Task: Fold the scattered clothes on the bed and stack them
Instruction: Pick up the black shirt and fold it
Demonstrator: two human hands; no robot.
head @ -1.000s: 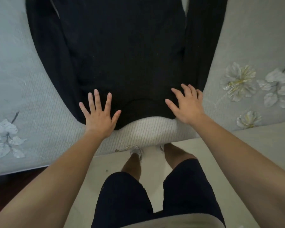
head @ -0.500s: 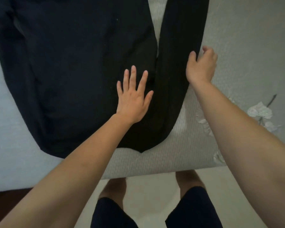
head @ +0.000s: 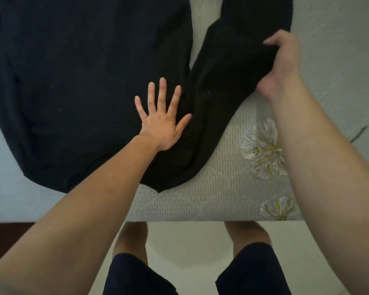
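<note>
Flower-printed grey bedspread (head: 226, 188), left hand (head: 164, 126) spread flat on black sweater (head: 73, 81), right hand (head: 283, 64) gripping its sleeve (head: 228, 67).

My bed (head: 222, 188) fills the upper view, its pale grey quilted cover (head: 328, 50) stitched in fine ribs and printed with white flowers (head: 262, 149) touched with yellow near the edge closest to me. Below it lies a pale cream floor (head: 185, 248), smooth and softly lit. A strip of dark reddish-brown wood (head: 6, 241) shows at lower left under the bed's edge.
</note>
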